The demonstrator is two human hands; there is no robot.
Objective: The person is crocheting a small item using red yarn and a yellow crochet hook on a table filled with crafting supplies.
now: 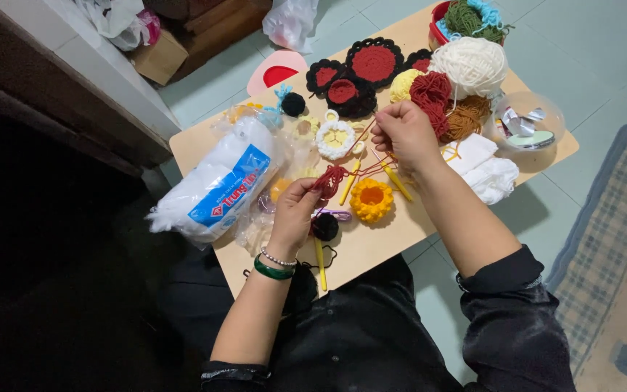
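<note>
Red yarn (330, 178) bunches in the left hand (293, 210), pinched closed; its strand runs taut to the right hand (404, 134), fingers gripping it above the worktop (371, 243); orange flower (371, 199) lies between both.

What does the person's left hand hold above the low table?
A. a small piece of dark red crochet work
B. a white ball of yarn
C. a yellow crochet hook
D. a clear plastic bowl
A: the left hand pinches a small dark red crochet piece, with red yarn running from it to the right hand.
</note>
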